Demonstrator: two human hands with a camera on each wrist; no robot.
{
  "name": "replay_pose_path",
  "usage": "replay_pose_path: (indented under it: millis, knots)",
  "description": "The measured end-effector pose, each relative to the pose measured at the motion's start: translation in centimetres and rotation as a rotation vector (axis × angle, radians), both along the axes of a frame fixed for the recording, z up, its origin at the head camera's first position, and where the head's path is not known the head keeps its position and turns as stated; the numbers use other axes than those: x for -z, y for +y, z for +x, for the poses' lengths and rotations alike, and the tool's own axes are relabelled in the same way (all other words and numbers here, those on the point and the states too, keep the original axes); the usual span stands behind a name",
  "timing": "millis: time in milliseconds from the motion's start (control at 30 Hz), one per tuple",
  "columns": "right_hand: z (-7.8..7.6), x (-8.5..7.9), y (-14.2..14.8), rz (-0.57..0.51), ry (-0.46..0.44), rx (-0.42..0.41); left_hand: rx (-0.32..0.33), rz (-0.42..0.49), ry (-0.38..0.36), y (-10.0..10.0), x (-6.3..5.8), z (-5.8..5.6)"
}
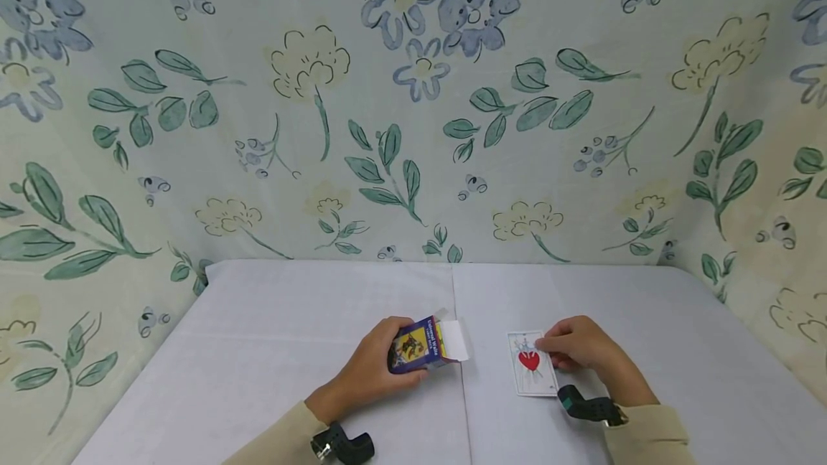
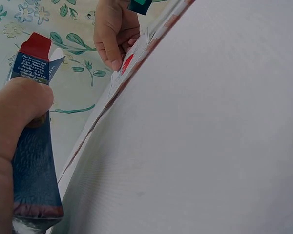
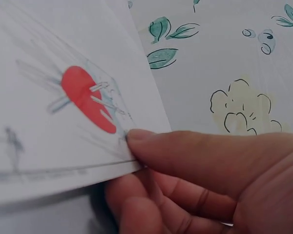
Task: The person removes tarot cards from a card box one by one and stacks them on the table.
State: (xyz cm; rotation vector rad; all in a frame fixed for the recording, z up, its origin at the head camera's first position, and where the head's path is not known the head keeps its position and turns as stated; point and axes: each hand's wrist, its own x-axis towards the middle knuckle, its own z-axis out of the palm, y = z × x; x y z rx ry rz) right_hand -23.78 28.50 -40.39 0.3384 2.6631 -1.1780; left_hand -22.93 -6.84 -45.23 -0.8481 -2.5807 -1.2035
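In the head view my left hand [image 1: 371, 361] grips a blue and yellow tarot card box [image 1: 413, 346] whose white end flap [image 1: 455, 341] stands open toward the right. The thumb lies across the box's printed blue side [image 2: 34, 161] in the left wrist view. To the right, my right hand [image 1: 581, 343] pinches the edge of a white tarot card [image 1: 520, 379] between thumb and curled fingers. A red heart [image 3: 85, 95] pierced by swords is drawn on the card's face. Whether more cards lie behind it, I cannot tell. A gap separates box and card.
Both hands are over a table with a white cloth [image 1: 271, 321], which has a crease running down its middle. A floral curtain [image 1: 413, 185] hangs behind the table and along its sides. Dark wrist-worn devices [image 1: 584, 405] sit on both wrists.
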Motion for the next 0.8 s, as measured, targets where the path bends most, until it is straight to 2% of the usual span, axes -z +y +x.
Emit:
replay_pose_path:
  millis: [333,800]
  knots:
    - [0.2,-0.2,-0.9,0.101,0.030,-0.006,0.002,-0.008,-0.017,0.0,0.0,0.0]
    - [0.6,-0.5,-1.8,0.167,0.070,0.026,0.009,0.003,0.000,0.0,-0.1,0.1]
